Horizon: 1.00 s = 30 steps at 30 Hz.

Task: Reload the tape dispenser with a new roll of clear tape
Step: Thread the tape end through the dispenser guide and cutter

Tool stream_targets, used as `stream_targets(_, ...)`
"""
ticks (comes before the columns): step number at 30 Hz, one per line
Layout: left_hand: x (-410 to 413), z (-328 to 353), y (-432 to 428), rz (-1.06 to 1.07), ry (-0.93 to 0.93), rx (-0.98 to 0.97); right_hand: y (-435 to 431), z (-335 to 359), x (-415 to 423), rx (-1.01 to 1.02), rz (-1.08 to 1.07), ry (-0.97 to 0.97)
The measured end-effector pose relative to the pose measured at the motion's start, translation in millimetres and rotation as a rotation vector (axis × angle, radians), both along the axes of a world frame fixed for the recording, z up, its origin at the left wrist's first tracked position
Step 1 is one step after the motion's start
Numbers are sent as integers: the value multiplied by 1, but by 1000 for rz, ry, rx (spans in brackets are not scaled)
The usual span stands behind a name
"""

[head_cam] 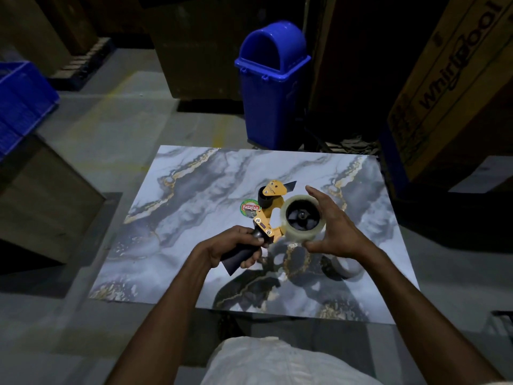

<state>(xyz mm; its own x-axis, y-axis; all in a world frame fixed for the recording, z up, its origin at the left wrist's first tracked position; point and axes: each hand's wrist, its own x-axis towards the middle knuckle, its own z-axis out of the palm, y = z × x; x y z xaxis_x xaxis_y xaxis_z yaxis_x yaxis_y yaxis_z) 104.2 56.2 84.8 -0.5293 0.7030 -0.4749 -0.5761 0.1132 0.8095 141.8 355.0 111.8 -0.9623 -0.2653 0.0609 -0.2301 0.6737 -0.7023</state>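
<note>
I hold a yellow tape dispenser (270, 215) above the marbled board (200, 195). My left hand (236, 248) is wrapped around its black handle. A roll of clear tape (287, 232) sits on the dispenser's black hub, and my right hand (330, 226) cups the roll from the right, fingers curled round its rim. A round green and red label (249, 208) shows on the dispenser's left side. A second tape ring (344, 266) lies on the board below my right wrist.
A blue swing-lid bin (273, 84) stands beyond the board. A printed cardboard carton (449, 87) leans at the right, a blue crate (19, 98) sits on a box at the left. Grey floor surrounds the board.
</note>
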Motion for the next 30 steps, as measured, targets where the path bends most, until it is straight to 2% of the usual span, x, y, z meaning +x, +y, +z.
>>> stream_targets(8,-5,7,0,13,-50,107,-1,4,0,-72,-89,146)
stream_targets(11,-5,5,2,71,-49,116,-14,-12,12,-106,-328,336)
stream_targets(13,-4,5,6,111,-48,129,-33,-23,23,-147,-517,395)
stream_targets(20,-3,5,16,188,-54,105,-65,-33,21,-354,-698,333)
stream_targets(30,-1,5,15,217,-47,78,-59,-33,11,-349,-610,256)
